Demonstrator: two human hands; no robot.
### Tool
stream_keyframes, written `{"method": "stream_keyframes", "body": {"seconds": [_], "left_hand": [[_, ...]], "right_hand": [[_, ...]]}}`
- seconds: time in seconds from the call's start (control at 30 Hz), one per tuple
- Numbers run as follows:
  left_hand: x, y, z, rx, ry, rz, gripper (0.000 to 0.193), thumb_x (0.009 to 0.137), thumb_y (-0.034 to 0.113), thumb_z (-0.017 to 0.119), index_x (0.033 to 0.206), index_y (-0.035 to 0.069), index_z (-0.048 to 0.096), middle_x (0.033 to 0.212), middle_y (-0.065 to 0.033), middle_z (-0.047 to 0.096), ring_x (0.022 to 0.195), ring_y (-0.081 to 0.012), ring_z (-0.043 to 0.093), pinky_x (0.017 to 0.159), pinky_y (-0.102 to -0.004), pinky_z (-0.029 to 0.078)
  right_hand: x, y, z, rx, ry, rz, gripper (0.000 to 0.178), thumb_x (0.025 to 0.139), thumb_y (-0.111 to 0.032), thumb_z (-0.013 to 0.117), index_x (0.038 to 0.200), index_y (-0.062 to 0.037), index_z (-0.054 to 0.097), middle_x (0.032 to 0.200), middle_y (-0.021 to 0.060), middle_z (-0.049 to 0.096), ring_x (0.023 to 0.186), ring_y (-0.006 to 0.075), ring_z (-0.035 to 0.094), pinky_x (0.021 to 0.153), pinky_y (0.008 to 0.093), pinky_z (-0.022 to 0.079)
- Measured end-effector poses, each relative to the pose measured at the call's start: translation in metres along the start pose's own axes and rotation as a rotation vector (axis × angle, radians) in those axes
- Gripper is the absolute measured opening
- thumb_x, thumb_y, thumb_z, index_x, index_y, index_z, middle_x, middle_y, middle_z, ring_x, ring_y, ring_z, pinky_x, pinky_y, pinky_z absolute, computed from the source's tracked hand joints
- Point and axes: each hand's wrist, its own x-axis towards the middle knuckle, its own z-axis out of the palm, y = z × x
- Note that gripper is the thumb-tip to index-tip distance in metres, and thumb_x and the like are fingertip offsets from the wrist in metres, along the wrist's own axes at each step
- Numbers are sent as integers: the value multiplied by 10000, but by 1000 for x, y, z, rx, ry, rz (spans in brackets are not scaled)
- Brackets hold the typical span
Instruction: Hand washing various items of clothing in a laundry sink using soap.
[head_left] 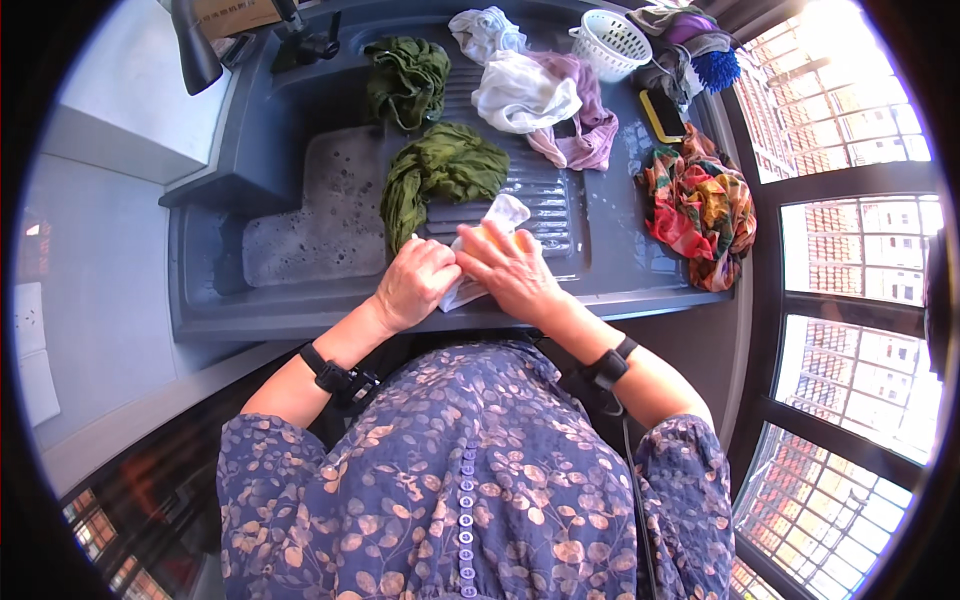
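Observation:
A small white cloth [509,211], perhaps a sock, lies bunched on the ribbed washboard [551,212] near the sink's front edge. My left hand [416,282] is closed in a pinch on its left side. Over its middle presses my right hand [510,270], fingers bent round it and the two hands touching. Part of the cloth shows beyond the right fingers and some hangs below the hands; the rest is hidden. Just past my left hand, a wet olive-green garment [447,170] drapes from the washboard toward the basin.
The grey laundry sink [230,318] has soapy water [320,220] in its left basin. Beyond are a dark green garment [408,82], white cloth [525,92], pink garment [590,135] and white basket [610,45]. A yellow-edged phone [662,116] and patterned cloth [700,210] lie rightward, beside barred windows.

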Motion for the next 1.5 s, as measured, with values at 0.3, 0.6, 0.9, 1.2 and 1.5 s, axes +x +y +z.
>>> {"method": "stream_keyframes", "body": {"seconds": [0.3,0.6,0.9,1.2,1.5], "left_hand": [[-7,-12,-14,-62,-46,106,146,752,64,685,896,46,667,905,-58,653,853,-236,633,832,-382,496],[27,-11,-28,-822,-179,-746,98,998,124,620,979,28,614,864,24,632,887,-33,598,788,-225,496],[30,-15,-17,-1237,29,-782,69,1012,117,604,1034,59,573,909,38,621,809,-21,569,748,-195,476],[22,-11,9,-672,14,-924,273,879,51,687,1119,6,564,741,-27,623,641,-78,542,603,-274,461],[15,-7,-9,-438,60,-642,170,831,-22,647,994,19,617,860,-140,641,807,-305,649,754,-391,521]], "right_hand": [[14,42,11,-25,102,289,369,860,-197,654,1222,-256,621,1361,77,507,1126,324,530,884,470,461],[5,68,-27,278,-254,313,294,924,-201,637,1195,-300,693,1421,93,495,1232,375,513,988,535,485],[14,73,-39,258,-438,537,212,924,-245,613,1122,-235,687,1370,95,544,1176,394,566,949,540,510],[32,50,-9,21,31,359,325,870,-252,674,1190,-221,625,1352,70,528,1224,339,520,928,544,472],[12,69,-5,114,-1,683,417,891,-278,671,1297,-230,591,1406,113,487,1131,380,553,901,536,488]]}}
